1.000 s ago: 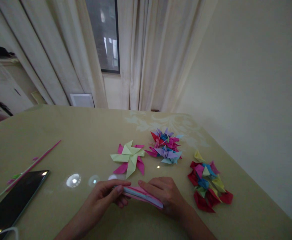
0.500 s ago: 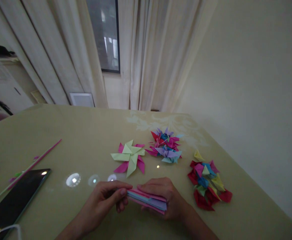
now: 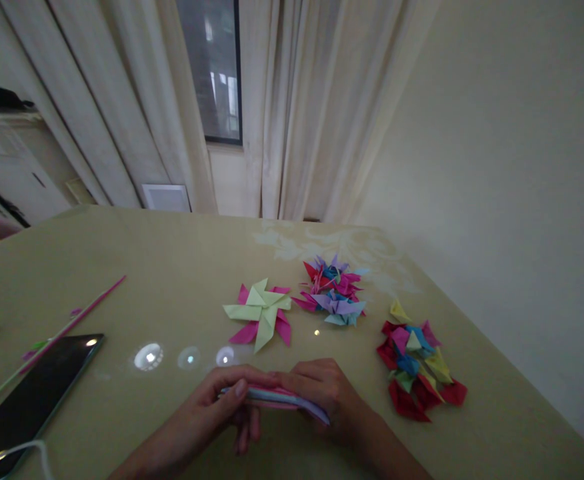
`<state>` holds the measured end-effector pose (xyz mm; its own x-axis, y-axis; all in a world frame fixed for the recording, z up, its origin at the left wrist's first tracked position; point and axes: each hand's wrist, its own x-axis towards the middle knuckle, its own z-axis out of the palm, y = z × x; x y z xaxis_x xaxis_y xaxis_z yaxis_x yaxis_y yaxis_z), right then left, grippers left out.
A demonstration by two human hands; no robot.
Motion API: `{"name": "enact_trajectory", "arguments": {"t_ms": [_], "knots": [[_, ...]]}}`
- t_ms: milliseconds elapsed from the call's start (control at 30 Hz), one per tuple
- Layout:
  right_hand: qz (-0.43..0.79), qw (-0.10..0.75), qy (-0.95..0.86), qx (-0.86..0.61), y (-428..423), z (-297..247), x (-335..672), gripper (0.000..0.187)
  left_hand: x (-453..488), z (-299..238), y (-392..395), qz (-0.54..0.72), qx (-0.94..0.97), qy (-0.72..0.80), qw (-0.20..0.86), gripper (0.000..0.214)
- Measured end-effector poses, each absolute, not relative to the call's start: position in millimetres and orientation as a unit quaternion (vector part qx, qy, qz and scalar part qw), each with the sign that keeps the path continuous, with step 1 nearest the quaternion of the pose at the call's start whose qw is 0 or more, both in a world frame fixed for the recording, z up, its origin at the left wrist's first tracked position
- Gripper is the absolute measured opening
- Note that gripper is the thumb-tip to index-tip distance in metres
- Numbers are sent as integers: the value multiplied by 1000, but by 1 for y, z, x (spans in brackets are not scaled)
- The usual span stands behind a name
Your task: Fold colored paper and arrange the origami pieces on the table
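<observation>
**A:** Now, first entry: where is the stack of coloured paper [image 3: 278, 398]?

**B:** Between your two hands, low over the near part of the table [image 3: 172, 267], lying roughly flat with its long edge towards you. Pink, blue and lilac edges show. I cannot tell whether it touches the table.

**A:** Grip?

**B:** Your left hand [image 3: 217, 408] pinches the left end, with the thumb on top and the fingers curled beneath. Your right hand [image 3: 331, 395] closes over the right end, with the fingers laid across the top sheet. Both hands are clamped on the stack, neither one spread.

**A:** Surroundings?

**B:** A green-and-pink paper pinwheel [image 3: 261, 313] lies flat just beyond your hands. Right of it, and a little farther off, is a heap of folded paper pieces [image 3: 333, 292] in pink, lilac and blue. A second heap [image 3: 417, 368], mostly red with blue and yellow, sits near your right wrist but apart from it.

**A:** Left side?

**B:** A dark phone [image 3: 35, 393] lies face up, well apart from your left hand, with a white cable [image 3: 17, 455] at its near end. A thin pink stick [image 3: 79, 313] lies slanted just beyond it.
</observation>
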<state>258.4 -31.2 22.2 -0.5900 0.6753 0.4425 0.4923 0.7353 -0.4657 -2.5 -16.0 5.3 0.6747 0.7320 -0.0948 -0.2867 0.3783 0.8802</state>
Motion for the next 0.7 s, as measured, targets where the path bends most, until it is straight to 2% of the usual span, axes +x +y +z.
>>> {"name": "enact_trajectory", "arguments": {"t_ms": [167, 267, 367, 533, 700], "knots": [[262, 314, -850, -332, -41, 29, 243, 35, 6, 4, -28, 277, 396, 131, 866, 39], [392, 343, -785, -335, -48, 39, 228, 29, 14, 0, -39, 337, 321, 39, 884, 40], [481, 376, -715, -341, -54, 47, 215, 30, 17, -2, -49, 366, 256, -5, 895, 40], [496, 382, -705, -334, -55, 49, 212, 29, 15, 4, -49, 306, 216, -18, 927, 40], [509, 352, -696, -363, -54, 48, 216, 36, 19, 6, -44, 319, 155, -85, 931, 44]]}}
